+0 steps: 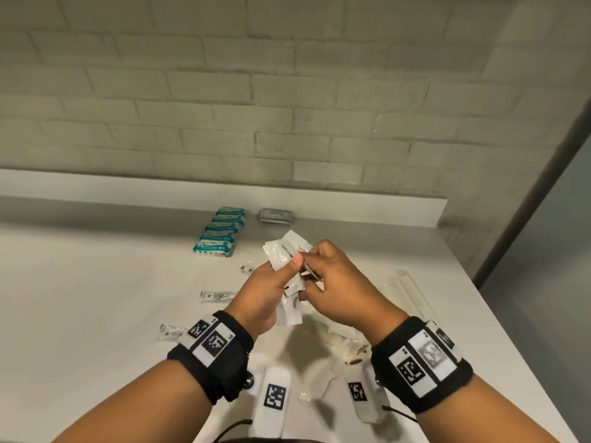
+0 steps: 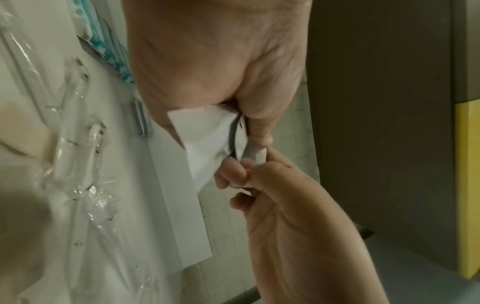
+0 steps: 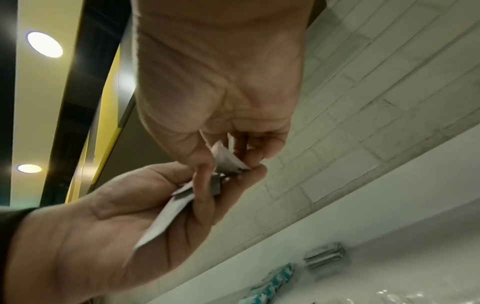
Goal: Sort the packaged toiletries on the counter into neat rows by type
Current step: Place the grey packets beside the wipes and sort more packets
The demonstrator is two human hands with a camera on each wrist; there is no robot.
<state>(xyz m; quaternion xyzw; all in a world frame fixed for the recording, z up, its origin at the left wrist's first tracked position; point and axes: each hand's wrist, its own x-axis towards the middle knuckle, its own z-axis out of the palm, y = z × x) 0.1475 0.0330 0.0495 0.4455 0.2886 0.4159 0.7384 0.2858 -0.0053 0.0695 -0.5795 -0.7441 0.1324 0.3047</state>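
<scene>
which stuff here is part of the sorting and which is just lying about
Part of the job:
white sachets, held in left hand and right hand
teal packets in a row
grey packets
clear-wrapped items

Just there:
counter
brick wall

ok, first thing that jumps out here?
Both hands, raised mid-frame over the counter: the left hand grips a fan of white sachets while the right hand pinches one. Behind them, a tidy row of teal packets runs toward the wall.
</scene>
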